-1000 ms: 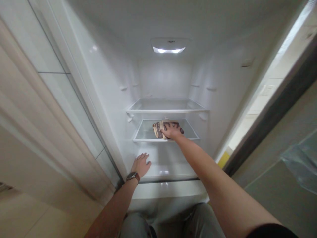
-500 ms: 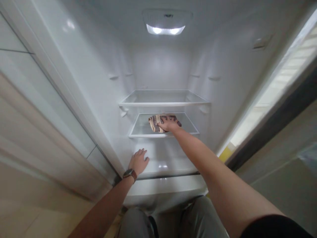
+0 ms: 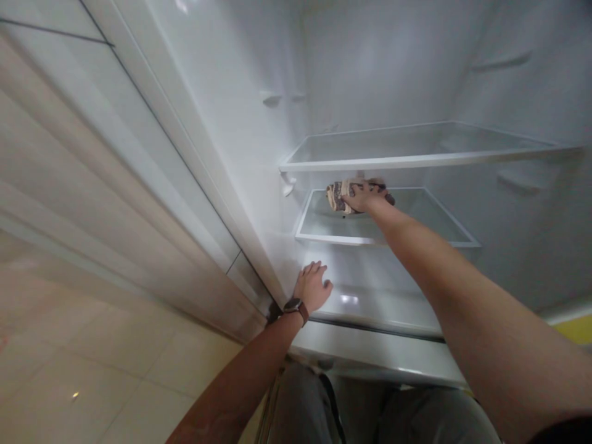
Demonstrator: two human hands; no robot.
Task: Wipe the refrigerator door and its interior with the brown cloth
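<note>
My right hand (image 3: 363,196) reaches into an open fridge and grips a folded brown-and-cream patterned cloth (image 3: 336,197) from above, fingers spread over it. The cloth is on the lower glass shelf (image 3: 319,222), toward its back left part. A dark end of the cloth shows just past my fingers on the right. Low at the left, my left hand (image 3: 314,287) is held open with its fingers apart, near the fridge floor (image 3: 370,280) and the left wall. That hand grips nothing; whether its palm touches the surface is hidden.
Above the cloth runs an upper glass shelf (image 3: 393,161) with a white front edge. Small shelf supports (image 3: 271,98) stick out of the side walls. The open fridge door (image 3: 139,228) stands along the left, over a tiled floor (image 3: 115,364). My knees are close below the fridge's front edge.
My view has turned to the left, so the fridge appears farther right. My right hand and the cloth have shifted toward the back left of the shelf. The left hand stays in place.
</note>
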